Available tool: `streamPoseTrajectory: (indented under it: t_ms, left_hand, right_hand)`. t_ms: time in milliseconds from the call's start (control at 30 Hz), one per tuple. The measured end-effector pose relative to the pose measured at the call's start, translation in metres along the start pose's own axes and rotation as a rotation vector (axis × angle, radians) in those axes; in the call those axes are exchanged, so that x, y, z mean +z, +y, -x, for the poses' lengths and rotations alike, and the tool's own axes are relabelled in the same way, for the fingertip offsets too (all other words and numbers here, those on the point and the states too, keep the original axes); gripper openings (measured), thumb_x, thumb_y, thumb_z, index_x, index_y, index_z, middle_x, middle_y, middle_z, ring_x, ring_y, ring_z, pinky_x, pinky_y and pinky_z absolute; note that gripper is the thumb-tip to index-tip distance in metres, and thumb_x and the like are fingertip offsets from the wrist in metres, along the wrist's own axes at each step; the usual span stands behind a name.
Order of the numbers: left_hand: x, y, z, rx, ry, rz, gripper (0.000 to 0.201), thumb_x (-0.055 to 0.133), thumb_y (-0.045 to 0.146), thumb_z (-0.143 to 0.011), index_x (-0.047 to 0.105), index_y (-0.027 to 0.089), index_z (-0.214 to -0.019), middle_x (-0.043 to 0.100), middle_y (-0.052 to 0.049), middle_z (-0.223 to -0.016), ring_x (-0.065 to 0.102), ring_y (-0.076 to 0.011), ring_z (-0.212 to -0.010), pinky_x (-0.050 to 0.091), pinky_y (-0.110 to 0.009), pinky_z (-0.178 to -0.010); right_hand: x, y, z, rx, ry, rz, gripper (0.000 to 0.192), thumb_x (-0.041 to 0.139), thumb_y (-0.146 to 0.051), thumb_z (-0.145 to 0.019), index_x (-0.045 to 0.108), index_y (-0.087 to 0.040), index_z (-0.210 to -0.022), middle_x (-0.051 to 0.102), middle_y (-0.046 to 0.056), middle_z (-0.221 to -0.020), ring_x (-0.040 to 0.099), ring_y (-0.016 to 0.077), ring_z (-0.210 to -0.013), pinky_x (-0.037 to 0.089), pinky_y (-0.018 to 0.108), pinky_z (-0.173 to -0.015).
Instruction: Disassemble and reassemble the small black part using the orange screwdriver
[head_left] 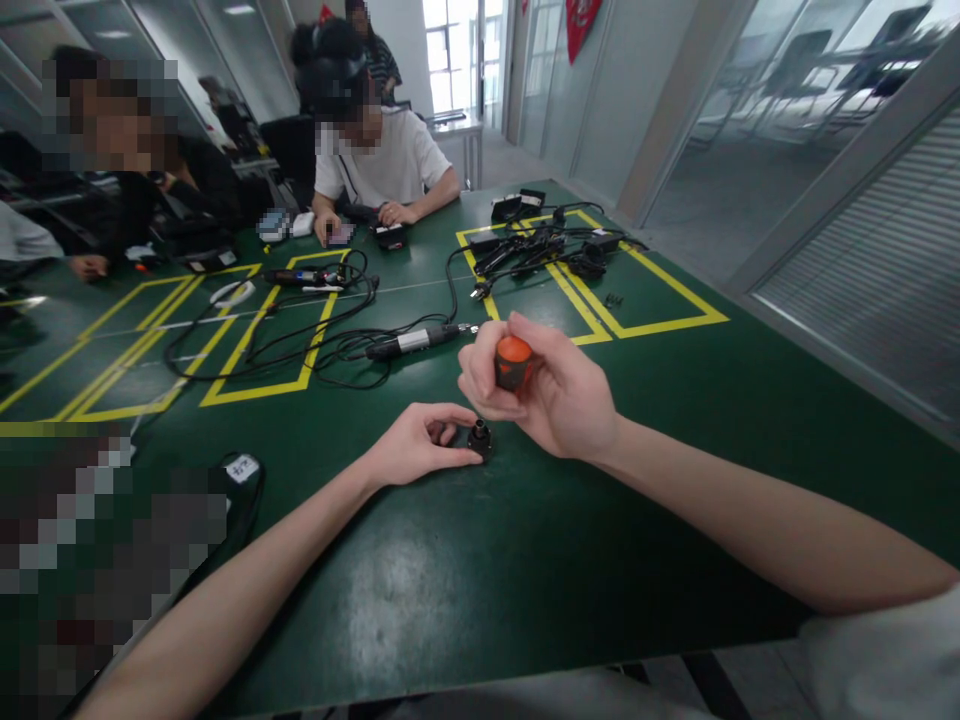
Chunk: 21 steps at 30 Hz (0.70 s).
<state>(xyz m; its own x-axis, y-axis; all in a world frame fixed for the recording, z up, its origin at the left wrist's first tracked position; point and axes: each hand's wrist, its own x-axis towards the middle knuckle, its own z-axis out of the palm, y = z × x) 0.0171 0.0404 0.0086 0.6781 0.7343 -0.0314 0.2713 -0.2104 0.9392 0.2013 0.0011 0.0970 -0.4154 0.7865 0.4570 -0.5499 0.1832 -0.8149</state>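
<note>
1. At the far left of the frame, a person in dark clothes sits at the green counter, one hand resting on it near the yellow taped rectangles; these outlines seem to mark separate work bays.
2. Left of centre, a tangle of black cables lies across the taped bays, ending in a pen-shaped powered tool that lies flat, its tip pointing right.
3. In the lower centre, the left hand rests on the counter with fingertips pinched narrowly against a small black round part, apparently steadying it so it cannot turn or slide.
4. Just right of and above that part, the right hand wraps its grip around a screwdriver with an orange-capped handle, held upright so the shaft, hidden by the fingers, would point down at the part.
5. At upper centre, a person in a white shirt sits across the counter, hands on small devices.
6. At upper right of centre, a heap of black adapters and leads lies inside another yellow outline, well apart from the hands.
</note>
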Motion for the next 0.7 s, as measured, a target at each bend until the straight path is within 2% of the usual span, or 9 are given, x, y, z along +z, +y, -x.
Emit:
streamPoseTrajectory:
  t_ms: [100,233,333,433,567,700]
  left_hand:
    - [0.000,0.000,0.000,0.038,0.004,-0.040,0.046,0.086,0.038,-0.074,0.078,0.009,-0.109,0.041,0.008,-0.063,0.031,-0.0064,-0.058,0.023,-0.022,-0.055]
    - [-0.001,0.000,0.001,0.023,-0.001,-0.056,0.045,0.085,0.037,-0.075,0.078,0.011,-0.111,0.042,0.008,-0.061,0.034,-0.0060,-0.056,0.025,-0.021,-0.053]
    - [-0.005,-0.001,-0.001,-0.028,-0.065,0.034,0.054,0.087,0.034,-0.073,0.075,0.011,-0.120,0.056,0.006,-0.062,0.046,-0.0072,-0.056,0.035,-0.020,-0.054]
    - [-0.011,-0.003,-0.005,-0.078,-0.108,0.150,0.065,0.090,0.032,-0.069,0.071,0.011,-0.127,0.071,-0.001,-0.075,0.062,-0.0104,-0.062,0.048,-0.022,-0.061]
    - [-0.013,-0.003,-0.007,-0.138,-0.107,0.218,0.064,0.094,0.028,-0.062,0.072,0.011,-0.121,0.076,-0.002,-0.079,0.066,-0.0098,-0.062,0.052,-0.022,-0.065]
    - [-0.012,-0.001,-0.007,-0.134,-0.094,0.237,0.058,0.095,0.026,-0.062,0.074,0.010,-0.114,0.074,-0.001,-0.073,0.067,-0.0100,-0.063,0.052,-0.020,-0.065]
  right_hand:
    - [-0.001,0.000,0.001,-0.006,-0.002,-0.039,0.034,0.053,-0.052,-0.100,0.051,-0.021,-0.086,0.040,-0.010,-0.054,0.025,0.0075,-0.043,0.024,0.021,-0.044]
    - [-0.002,0.000,0.000,-0.010,0.006,-0.016,0.031,0.063,-0.046,-0.097,0.046,-0.023,-0.085,0.048,-0.009,-0.058,0.030,0.0073,-0.045,0.025,0.021,-0.044]
    - [-0.001,-0.001,-0.001,0.002,0.009,0.019,0.038,0.058,-0.052,-0.099,0.053,-0.020,-0.078,0.048,-0.005,-0.059,0.035,0.0082,-0.047,0.027,0.022,-0.043]
    - [-0.001,-0.001,-0.001,0.017,0.012,0.013,0.043,0.052,-0.055,-0.101,0.054,-0.019,-0.076,0.042,-0.007,-0.055,0.031,0.0082,-0.045,0.024,0.023,-0.043]
    - [-0.002,0.000,0.000,-0.008,0.003,-0.036,0.031,0.059,-0.050,-0.099,0.049,-0.023,-0.087,0.044,-0.010,-0.054,0.026,0.0077,-0.043,0.024,0.021,-0.043]
    - [-0.001,0.000,-0.001,-0.002,0.002,-0.007,0.036,0.061,-0.052,-0.098,0.049,-0.022,-0.081,0.049,-0.007,-0.058,0.033,0.0079,-0.044,0.027,0.022,-0.043]
